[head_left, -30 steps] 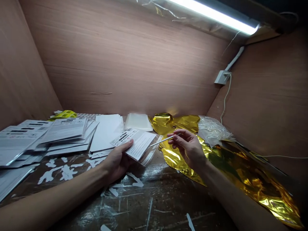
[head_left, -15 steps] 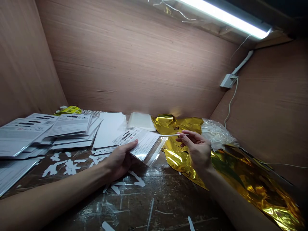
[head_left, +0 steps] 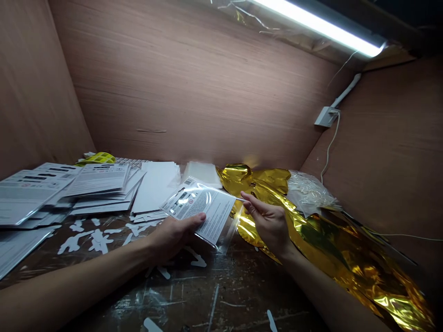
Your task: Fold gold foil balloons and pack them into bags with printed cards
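Note:
My left hand (head_left: 183, 233) grips a clear plastic bag with a printed card (head_left: 211, 210) inside, thumb on top and fingers underneath. The bag is tilted, its clear end towards the right. At that end my right hand (head_left: 272, 221) pinches a thin white stick, like a straw (head_left: 239, 199). Most of the stick is hidden, its far end at or inside the bag's opening. Below and behind the right hand lie shiny gold foil pieces (head_left: 249, 226).
Packed printed cards (head_left: 32, 193) are piled on the left, with white cards (head_left: 155, 184) and clear bags (head_left: 200, 173) beside them. White paper cut-outs (head_left: 100, 240) are scattered on the dark table (head_left: 194, 299). A plastic bag of pale items (head_left: 309, 191) lies back right, near a cable.
My right hand has moved left and slightly down, pushing the white stick towards the bag, so less of it shows. The bag has turned slightly in my left hand.

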Demonstrator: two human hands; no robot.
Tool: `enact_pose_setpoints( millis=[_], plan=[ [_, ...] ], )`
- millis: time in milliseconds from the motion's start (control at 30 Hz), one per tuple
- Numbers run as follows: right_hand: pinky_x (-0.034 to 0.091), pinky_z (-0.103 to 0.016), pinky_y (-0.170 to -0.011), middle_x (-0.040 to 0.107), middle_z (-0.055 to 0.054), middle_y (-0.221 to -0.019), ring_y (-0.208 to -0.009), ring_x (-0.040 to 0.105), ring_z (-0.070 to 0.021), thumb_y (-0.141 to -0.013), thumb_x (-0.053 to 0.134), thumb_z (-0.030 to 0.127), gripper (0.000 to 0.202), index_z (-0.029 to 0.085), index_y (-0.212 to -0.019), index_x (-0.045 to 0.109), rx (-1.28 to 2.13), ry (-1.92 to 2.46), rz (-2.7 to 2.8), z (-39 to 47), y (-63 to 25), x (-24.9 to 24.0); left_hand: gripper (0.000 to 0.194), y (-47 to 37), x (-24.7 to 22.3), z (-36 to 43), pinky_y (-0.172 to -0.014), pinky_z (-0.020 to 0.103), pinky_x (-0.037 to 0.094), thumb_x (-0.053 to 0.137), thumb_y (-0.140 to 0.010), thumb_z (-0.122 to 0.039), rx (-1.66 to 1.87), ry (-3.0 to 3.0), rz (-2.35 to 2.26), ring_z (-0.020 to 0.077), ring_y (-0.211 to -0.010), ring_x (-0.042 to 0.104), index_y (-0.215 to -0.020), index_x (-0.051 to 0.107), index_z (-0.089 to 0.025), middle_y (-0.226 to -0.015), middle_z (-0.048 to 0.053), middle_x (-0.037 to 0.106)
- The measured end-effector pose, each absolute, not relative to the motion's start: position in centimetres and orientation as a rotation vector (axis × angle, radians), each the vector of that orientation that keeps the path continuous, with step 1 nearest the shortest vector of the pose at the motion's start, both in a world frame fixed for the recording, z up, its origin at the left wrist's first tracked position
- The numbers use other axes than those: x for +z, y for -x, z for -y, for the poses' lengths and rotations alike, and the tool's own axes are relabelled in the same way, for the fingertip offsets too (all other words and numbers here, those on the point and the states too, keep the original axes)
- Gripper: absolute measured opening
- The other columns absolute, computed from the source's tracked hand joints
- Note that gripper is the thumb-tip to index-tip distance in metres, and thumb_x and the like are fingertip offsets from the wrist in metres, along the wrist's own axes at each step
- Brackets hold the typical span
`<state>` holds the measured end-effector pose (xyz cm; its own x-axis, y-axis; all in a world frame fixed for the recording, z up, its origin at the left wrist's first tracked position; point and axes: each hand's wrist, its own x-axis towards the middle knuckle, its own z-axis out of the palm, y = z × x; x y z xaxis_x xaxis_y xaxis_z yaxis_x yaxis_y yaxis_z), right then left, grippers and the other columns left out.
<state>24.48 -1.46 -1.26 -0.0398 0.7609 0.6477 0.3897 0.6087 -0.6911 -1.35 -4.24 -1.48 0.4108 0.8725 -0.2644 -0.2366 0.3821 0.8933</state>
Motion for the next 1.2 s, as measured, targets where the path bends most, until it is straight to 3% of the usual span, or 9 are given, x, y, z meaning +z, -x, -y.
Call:
enact_pose_setpoints(
  millis=[267, 400, 500, 633, 833, 1033, 1200],
  plan=[
    [0.051, -0.049, -0.110, 0.068, -0.004, -0.131, -0.122, 0.066, -0.0249, -0.096, 0.065, 0.039, 0.038, 0.030, -0.133, 0.066, 0.932, 0.707, 1.907, 0.3, -27.2, 1.1, 0.025, 1.2, -1.3, 4.2, -0.057, 0.040, 0.062, 0.073, -0.085, -0.030, 0.878, -0.850, -0.790, 0.0277, -0.066, 0.071, -0.094, 0.075, -0.007, -0.079, 0.016, 0.075],
    [0.049, -0.047, -0.113, 0.066, -0.003, -0.133, -0.125, 0.064, -0.0245, -0.095, 0.068, 0.034, 0.034, 0.030, -0.128, 0.069, 0.811, 0.695, 2.052, 0.0, -27.0, 0.9, 0.027, 1.4, -1.7, 4.2, -0.057, 0.037, 0.061, 0.075, -0.085, -0.032, 0.841, -0.879, -0.805, 0.0269, -0.065, 0.071, -0.092, 0.076, -0.007, -0.080, 0.017, 0.075],
    [0.047, -0.046, -0.114, 0.064, -0.002, -0.136, -0.128, 0.061, -0.0249, -0.095, 0.068, 0.031, 0.033, 0.033, -0.127, 0.070, 0.652, 0.668, 2.115, 0.0, -26.2, 0.4, 0.026, 1.7, -2.0, 4.0, -0.066, 0.036, 0.062, 0.078, -0.083, -0.031, 0.843, -0.951, -0.724, 0.0257, -0.074, 0.073, -0.095, 0.076, -0.009, -0.089, 0.016, 0.076],
    [0.050, -0.047, -0.112, 0.065, -0.002, -0.135, -0.125, 0.064, -0.0254, -0.094, 0.069, 0.029, 0.031, 0.034, -0.125, 0.071, 0.652, 0.658, 2.070, 0.5, -25.4, -0.1, 0.029, 2.0, -2.2, 3.7, -0.076, 0.034, 0.062, 0.078, -0.084, -0.031, 0.800, -1.015, -0.608, 0.0247, -0.085, 0.073, -0.102, 0.075, -0.009, -0.099, 0.015, 0.076],
    [0.065, -0.045, -0.089, 0.064, -0.006, -0.138, -0.126, 0.063, -0.0310, -0.092, 0.072, 0.032, 0.024, 0.027, -0.114, 0.077, 1.109, 0.679, 1.723, 1.5, -24.5, -0.1, 0.038, 1.8, -2.1, 3.3, -0.081, 0.037, 0.062, 0.079, -0.085, -0.029, 0.935, -0.953, -0.537, 0.0239, -0.090, 0.074, -0.118, 0.067, -0.013, -0.106, 0.013, 0.076],
    [0.052, -0.048, -0.111, 0.066, -0.006, -0.135, -0.126, 0.063, -0.0272, -0.095, 0.066, 0.031, 0.028, 0.025, -0.121, 0.075, 0.626, 0.904, 1.720, 1.1, -24.0, -1.3, 0.029, 1.3, -2.2, 3.0, -0.088, 0.039, 0.061, 0.084, -0.080, -0.032, 0.867, -0.893, -0.695, 0.0256, -0.092, 0.076, -0.092, 0.071, -0.009, -0.099, 0.018, 0.077],
    [0.045, -0.051, -0.109, 0.066, -0.008, -0.136, -0.130, 0.056, -0.0299, -0.097, 0.062, 0.021, 0.020, 0.021, -0.112, 0.076, -0.074, 0.843, 2.038, 2.5, -23.0, -0.9, 0.031, 1.2, -2.3, 3.0, -0.088, 0.036, 0.060, 0.085, -0.079, -0.036, 0.848, -0.932, -0.728, 0.0237, -0.096, 0.074, -0.092, 0.073, -0.010, -0.103, 0.017, 0.077]
  ],
)
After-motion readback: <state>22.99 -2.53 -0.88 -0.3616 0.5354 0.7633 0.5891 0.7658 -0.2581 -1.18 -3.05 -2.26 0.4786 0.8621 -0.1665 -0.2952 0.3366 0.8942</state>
